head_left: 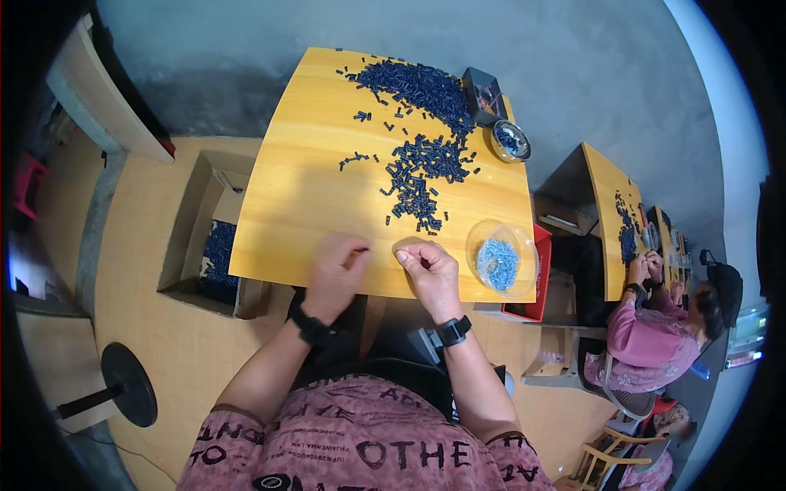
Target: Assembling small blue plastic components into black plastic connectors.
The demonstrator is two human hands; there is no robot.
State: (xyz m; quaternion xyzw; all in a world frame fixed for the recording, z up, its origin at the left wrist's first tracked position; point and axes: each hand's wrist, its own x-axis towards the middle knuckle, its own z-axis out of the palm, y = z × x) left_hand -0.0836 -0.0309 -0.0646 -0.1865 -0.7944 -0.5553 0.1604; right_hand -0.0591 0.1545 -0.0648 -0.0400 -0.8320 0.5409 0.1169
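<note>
My left hand [337, 268] is over the near edge of the wooden table [303, 196]. It is blurred by motion, so its fingers and anything in them do not show clearly. Beside it, my right hand [434, 277] is closed in a pinch, thumb against forefinger. Whatever it pinches is too small to make out. Past the hands lies a loose heap of small dark tube-shaped pieces [422, 168], which joins a larger dark pile [413, 86] at the far end. Right of my right hand stands a clear round tub [530, 260] holding small light-blue pieces [498, 263].
A metal bowl [511, 141] and a black box [485, 96] stand at the far right. Left of the table, a cardboard box [182, 254] on the floor holds dark pieces. A red bin [542, 278] is at the right. Another person [647, 344] sits at a neighbouring table.
</note>
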